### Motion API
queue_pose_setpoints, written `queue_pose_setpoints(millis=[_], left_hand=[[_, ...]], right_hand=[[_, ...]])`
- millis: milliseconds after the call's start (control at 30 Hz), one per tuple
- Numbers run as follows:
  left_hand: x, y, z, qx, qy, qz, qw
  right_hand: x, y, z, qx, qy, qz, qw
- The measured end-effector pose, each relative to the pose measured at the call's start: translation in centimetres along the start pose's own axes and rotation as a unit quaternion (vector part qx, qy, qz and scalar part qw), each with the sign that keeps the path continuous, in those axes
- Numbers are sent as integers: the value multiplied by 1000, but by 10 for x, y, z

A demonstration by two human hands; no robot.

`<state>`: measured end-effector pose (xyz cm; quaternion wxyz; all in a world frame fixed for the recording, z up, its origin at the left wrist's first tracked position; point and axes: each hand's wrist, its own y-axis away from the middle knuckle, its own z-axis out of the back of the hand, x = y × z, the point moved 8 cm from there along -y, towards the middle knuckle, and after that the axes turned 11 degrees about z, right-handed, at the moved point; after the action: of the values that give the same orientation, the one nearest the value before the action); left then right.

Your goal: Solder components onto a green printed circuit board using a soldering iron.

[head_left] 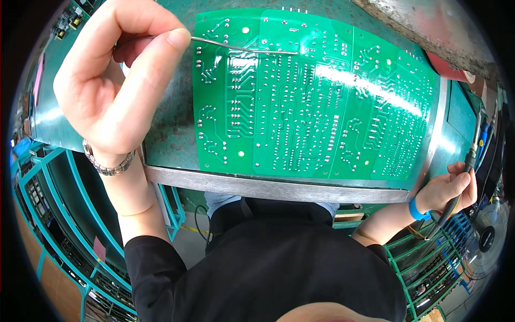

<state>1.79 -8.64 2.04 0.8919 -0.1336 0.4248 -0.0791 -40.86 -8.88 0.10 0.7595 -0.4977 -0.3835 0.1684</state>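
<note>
A large green circuit board (pixel 225 147) lies solder side up on the bench, its many silver joints showing. My left hand (pixel 120 80) is raised at the board's upper left. Its thumb and forefinger pinch a strand of solder wire (pixel 230 46), which reaches right over the board and ends near its upper middle. Whether the wire's tip touches the board, I cannot tell. Off the board's right side, beyond the metal edge, my right hand (pixel 449 192) is closed around a soldering iron (pixel 469 161) with a dark handle, its thin tip pointing up and away from the board.
A metal rail (pixel 279 185) runs along the near bench edge. Blue-handled tools (pixel 484 134) stand at the right, above a fan (pixel 487 239). Teal racks (pixel 59 188) fill the lower left, and a green rack (pixel 407 273) stands lower right. A worn grey slab (pixel 424 32) juts in at the upper right.
</note>
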Motion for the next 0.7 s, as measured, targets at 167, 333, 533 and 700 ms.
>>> queue_pose_setpoints(millis=[167, 333, 533, 700], left_hand=[[-1, -2, 1, -11, -4, -5, 1000], [-7, -3, -6, -15, -4, 0, 1000], [-1, -3, 2, -32, 1, 9, 999], [4, -1, 6, -41, 5, 6, 999]], right_hand=[[3, -1, -3, 22, 0, 21, 1000], [4, -2, -3, 20, -1, 22, 1000], [4, -1, -2, 11, 7, 19, 1000], [2, -1, 0, -1, -4, 6, 1000]])
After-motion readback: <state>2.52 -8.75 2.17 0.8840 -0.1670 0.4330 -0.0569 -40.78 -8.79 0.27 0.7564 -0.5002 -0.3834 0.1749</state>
